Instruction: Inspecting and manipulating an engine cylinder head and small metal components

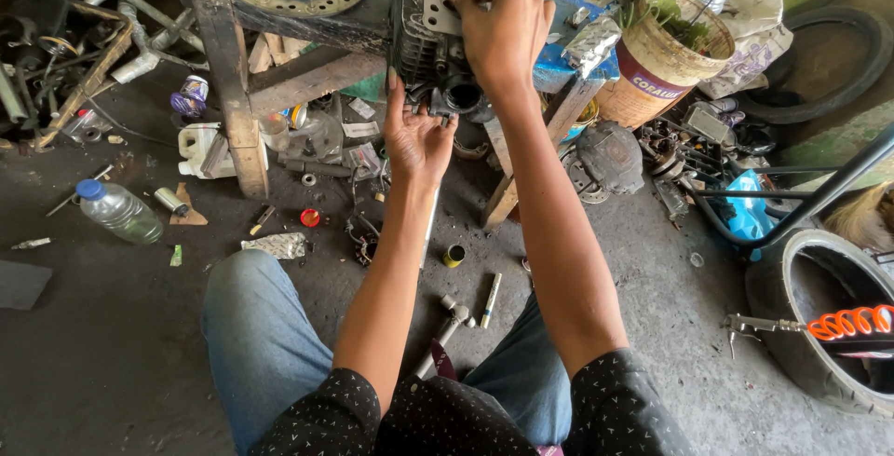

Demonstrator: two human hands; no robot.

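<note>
Evidently the engine block (438, 37), on the wooden stand (233, 93), is being fitted: right hand (503, 27) pinches its top, left hand (416, 139) cups open underneath; next wants steady alignment. Right of it, a bucket (666, 55) holds greenery (murky); left, a clear bottle (119, 211).

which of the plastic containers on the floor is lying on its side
The clear plastic bottle with the blue cap, at far left. The white jug beside the wooden bench leg stands upright.
</note>
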